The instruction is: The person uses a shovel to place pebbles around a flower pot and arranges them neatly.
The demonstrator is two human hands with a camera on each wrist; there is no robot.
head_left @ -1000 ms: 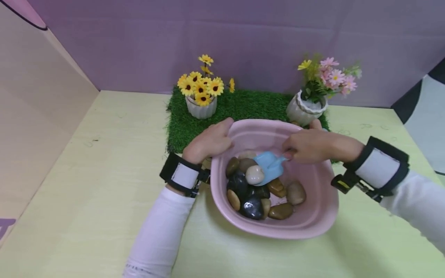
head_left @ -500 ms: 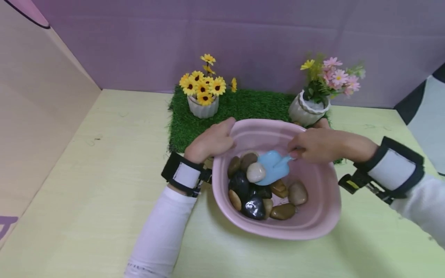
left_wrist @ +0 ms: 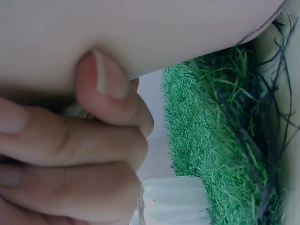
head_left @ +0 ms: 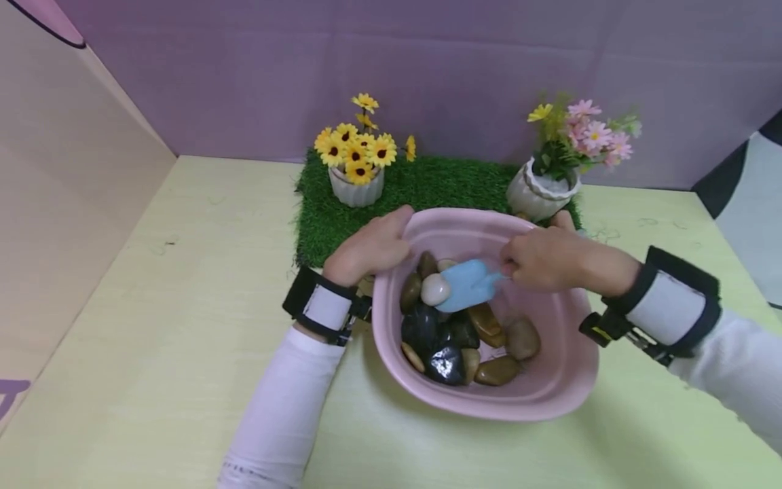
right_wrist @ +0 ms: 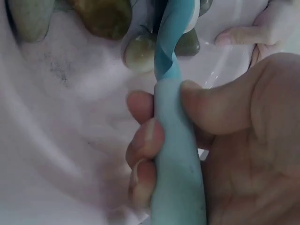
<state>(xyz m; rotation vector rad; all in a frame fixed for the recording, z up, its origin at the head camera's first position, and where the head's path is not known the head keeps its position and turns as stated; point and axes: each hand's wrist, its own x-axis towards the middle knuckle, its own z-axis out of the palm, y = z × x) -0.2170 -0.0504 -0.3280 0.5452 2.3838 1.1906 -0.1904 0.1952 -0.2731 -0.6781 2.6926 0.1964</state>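
Scoop (head_left: pixel 467 286): light blue, pale stone (head_left: pixel 434 289) at tip
Right hand (head_left: pixel 544 259): fingers round scoop handle (right_wrist: pixel 176 154)
Left hand (head_left: pixel 369 248): gripping pink basin (head_left: pixel 482 410)
Alongside: dark stones (head_left: pixel 444 365)
Desk (head_left: pixel 214 305) back edge: flowerpots (head_left: pixel 357 187), grass mat (head_left: pixel 455 182)

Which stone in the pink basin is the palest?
The white stone at the tip of the blue shovel; the other stones look darker: black, brown or tan.

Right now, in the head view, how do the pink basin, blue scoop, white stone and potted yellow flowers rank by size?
1. Pink basin
2. Potted yellow flowers
3. Blue scoop, visible part only
4. White stone
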